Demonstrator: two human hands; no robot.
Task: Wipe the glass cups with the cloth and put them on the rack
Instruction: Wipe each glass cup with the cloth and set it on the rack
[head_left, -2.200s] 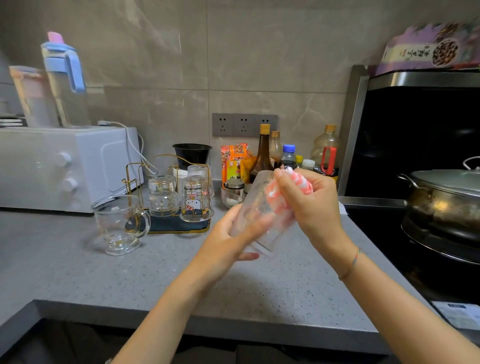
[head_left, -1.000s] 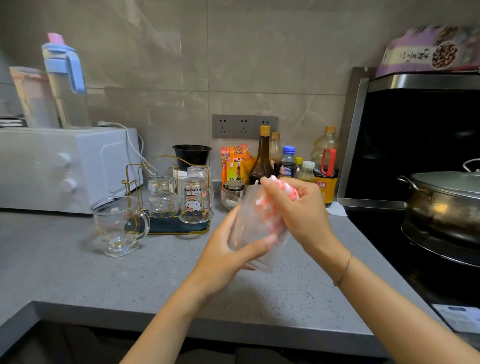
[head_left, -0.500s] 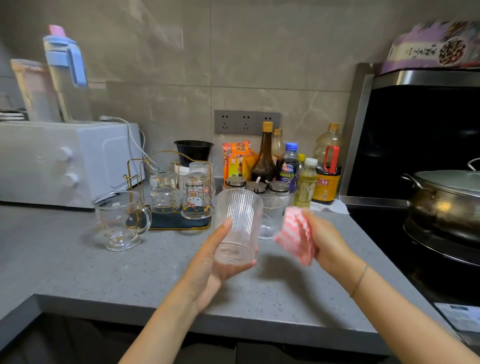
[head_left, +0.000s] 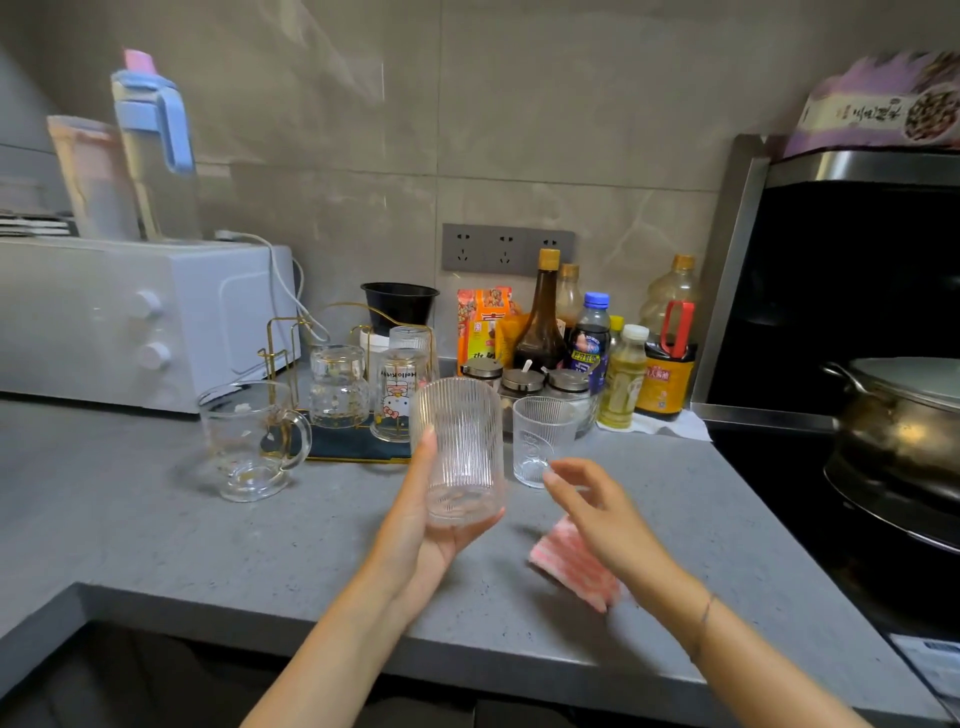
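Two hands: our left hand (head_left: 410, 540) grips the ribbed glass (head_left: 460, 447); right hand (head_left: 597, 512) open, empty, above the cloth (head_left: 571, 564).
Rack (head_left: 283, 338): we should invert the glass onto a free peg, gently.

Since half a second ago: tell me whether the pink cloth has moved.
Yes. The pink cloth has left the right hand and dropped to the countertop, now lower and nearer the front edge relative to the small glass.

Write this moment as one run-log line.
left hand: holds ribbed glass upright | right hand: open, over cloth | rack: ribbed glass not yet on it
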